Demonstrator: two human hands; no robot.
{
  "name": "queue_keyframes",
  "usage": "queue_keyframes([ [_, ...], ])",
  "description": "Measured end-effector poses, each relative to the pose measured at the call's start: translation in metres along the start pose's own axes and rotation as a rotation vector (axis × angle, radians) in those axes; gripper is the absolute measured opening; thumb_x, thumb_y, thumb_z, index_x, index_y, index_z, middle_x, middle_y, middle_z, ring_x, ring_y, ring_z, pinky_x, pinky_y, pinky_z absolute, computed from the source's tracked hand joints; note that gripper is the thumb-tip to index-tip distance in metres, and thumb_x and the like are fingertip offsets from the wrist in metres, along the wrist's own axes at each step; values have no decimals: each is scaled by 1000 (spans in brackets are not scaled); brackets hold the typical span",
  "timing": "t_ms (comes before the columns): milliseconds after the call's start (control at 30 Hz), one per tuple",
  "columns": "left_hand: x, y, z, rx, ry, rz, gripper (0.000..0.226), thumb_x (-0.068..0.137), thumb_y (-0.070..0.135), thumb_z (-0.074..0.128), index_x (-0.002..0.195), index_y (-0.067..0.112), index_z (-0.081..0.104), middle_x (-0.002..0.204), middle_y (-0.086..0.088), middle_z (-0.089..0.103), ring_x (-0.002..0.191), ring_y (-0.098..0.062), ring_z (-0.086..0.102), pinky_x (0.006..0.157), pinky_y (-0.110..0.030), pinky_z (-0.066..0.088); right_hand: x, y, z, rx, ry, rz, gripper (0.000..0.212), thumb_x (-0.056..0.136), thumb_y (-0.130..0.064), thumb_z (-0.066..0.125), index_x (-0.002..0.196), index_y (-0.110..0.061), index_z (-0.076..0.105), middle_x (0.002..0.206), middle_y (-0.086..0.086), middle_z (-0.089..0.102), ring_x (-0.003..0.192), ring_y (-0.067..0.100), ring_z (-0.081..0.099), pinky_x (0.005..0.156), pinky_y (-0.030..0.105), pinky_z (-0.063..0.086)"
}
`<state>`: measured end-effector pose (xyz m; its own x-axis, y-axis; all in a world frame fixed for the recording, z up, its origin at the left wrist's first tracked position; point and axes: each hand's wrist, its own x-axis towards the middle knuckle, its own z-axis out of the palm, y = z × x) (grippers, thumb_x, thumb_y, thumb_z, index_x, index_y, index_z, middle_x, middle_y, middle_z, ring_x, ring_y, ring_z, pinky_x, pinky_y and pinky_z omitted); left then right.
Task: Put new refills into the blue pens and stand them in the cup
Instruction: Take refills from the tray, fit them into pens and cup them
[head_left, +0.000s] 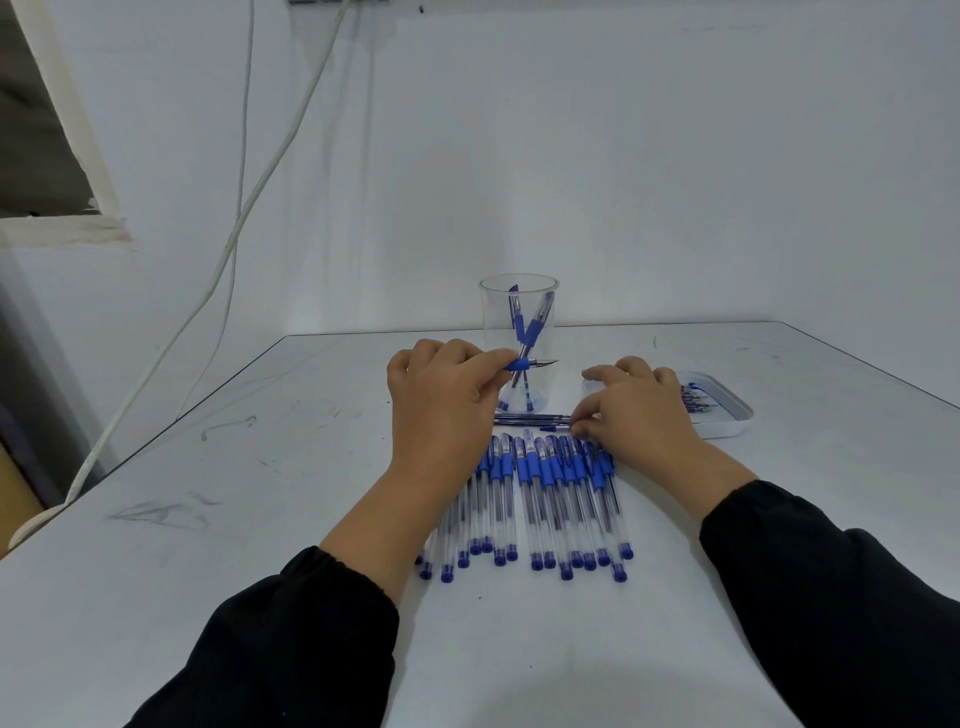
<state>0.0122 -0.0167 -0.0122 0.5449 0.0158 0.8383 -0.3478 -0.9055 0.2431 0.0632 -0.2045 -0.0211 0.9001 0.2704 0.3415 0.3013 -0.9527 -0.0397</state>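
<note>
My left hand (439, 395) grips a blue pen (527, 364) by its grip end, tip pointing right, just in front of the clear cup (519, 312). Two capped blue pens stand crossed inside that cup. My right hand (636, 410) rests low on the table and pinches the end of thin refills (530, 420) that lie crosswise behind the pen row. A row of several capped blue pens (550, 499) lies between my forearms, caps pointing away from me.
A shallow white tray (727, 415) holding several refills sits to the right of my right hand. White cables (249, 208) hang along the wall at the left. The table's left edge runs diagonally past my left sleeve.
</note>
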Motion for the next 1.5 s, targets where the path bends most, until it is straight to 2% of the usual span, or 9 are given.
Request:
queue_keyframes([
  [167, 0, -2, 0, 33, -43, -37, 19, 86, 22, 65, 103, 27, 72, 83, 2, 66, 88, -25, 53, 88, -44, 32, 1, 3, -1, 59, 104, -16, 22, 96, -41, 51, 107, -39, 70, 136, -13, 52, 128, 16, 32, 101, 38, 20],
  [333, 0, -7, 1, 94, -83, -72, 19, 86, 24, 66, 103, 31, 71, 84, 3, 66, 90, -25, 51, 90, -43, 29, -1, -1, -11, 268, 333, -83, 23, 99, -33, 48, 107, -29, 69, 96, -9, 68, 106, 13, 52, 99, 35, 19],
  [500, 0, -8, 1, 120, -98, -84, 21, 89, 26, 63, 108, 31, 70, 89, 3, 66, 95, -24, 50, 92, -42, 27, -4, -7, -13, 260, 414, -156, 22, 98, -32, 50, 107, -27, 70, 93, -7, 69, 100, 13, 55, 102, 38, 20],
  [700, 0, -5, 1, 105, -116, -51, 21, 89, 27, 62, 109, 32, 69, 90, 3, 66, 96, -23, 50, 92, -39, 24, -5, -13, -16, 255, 408, -165, 22, 97, -33, 53, 108, -27, 70, 96, -9, 70, 100, 11, 56, 99, 38, 26],
  [833, 0, -3, 2, 76, -137, -21, 24, 94, 23, 55, 115, 28, 66, 91, 1, 65, 93, -23, 52, 90, -37, 26, -7, -23, -19, 959, 258, -23, 14, 90, -21, 66, 101, -29, 69, 94, -16, 68, 86, -7, 61, 85, 17, 45],
  [933, 0, -2, 1, 60, -166, 5, 29, 98, 24, 46, 124, 28, 59, 88, 1, 63, 86, -21, 52, 80, -31, 26, -5, -23, -21, 1235, 194, 109, 8, 86, -18, 70, 88, -26, 70, 79, -6, 71, 69, 6, 65, 77, 28, 54],
  [1033, -2, 0, -2, 33, -215, 33, 31, 98, 34, 44, 125, 29, 58, 82, 1, 62, 78, -20, 54, 68, -30, 36, -7, -23, -25, 1310, 165, 130, 5, 85, -16, 71, 83, -20, 73, 74, 1, 71, 65, 11, 64, 75, 32, 56],
  [1200, -2, 2, -6, 31, -269, -43, 37, 92, 52, 42, 125, 41, 55, 86, 8, 62, 76, -12, 56, 59, -25, 40, -9, -22, -27, 1327, 101, 108, 3, 84, -15, 71, 83, -16, 74, 72, 2, 70, 61, 8, 64, 64, 22, 54],
  [1500, -4, 2, -2, -13, -210, 56, 26, 91, 48, 50, 111, 42, 66, 77, 10, 64, 64, -8, 54, 50, -19, 31, -11, -24, -25, 1329, 48, 96, 3, 83, -12, 71, 83, -13, 74, 71, 6, 70, 60, 8, 63, 62, 20, 54],
])
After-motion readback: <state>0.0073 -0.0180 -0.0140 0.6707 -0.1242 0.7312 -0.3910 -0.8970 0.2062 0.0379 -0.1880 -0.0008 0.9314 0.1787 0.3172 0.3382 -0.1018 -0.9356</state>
